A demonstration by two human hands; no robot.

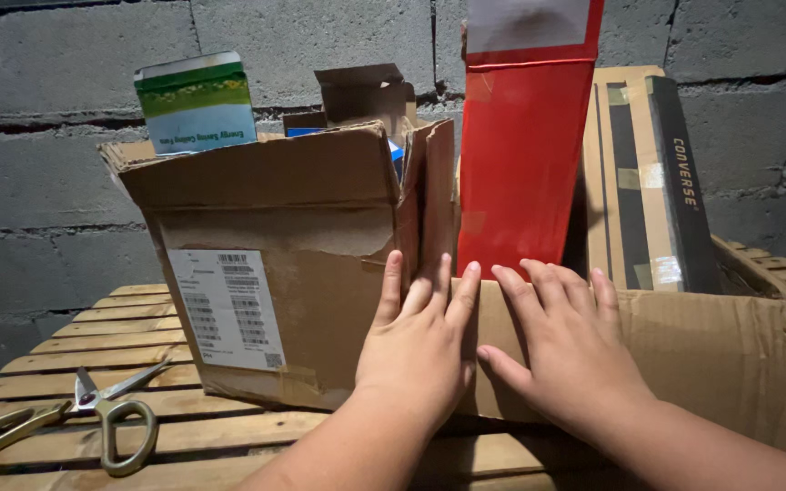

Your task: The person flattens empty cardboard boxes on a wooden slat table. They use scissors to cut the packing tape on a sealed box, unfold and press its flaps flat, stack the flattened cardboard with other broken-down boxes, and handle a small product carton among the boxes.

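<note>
Both hands lie flat against cardboard at the near edge of the slatted wooden table (184, 436). The left hand (416, 350) presses the corner of the tall open cardboard box (275, 273), fingers (391, 286) spread and straight, gripping nothing. The right hand (566, 350) rests, open too, on the low folded cardboard piece (711, 355) just beside that box. The two pieces stand pushed together and touching; no tape or fastening shows at the seam, so joining looks undone. Behind rise a red carton (520, 155) and a brown-and-black shoebox (648, 182). A green-and-white carton (195, 105) pokes from the box. Scissors (111, 414) lie untouched at left.
</note>
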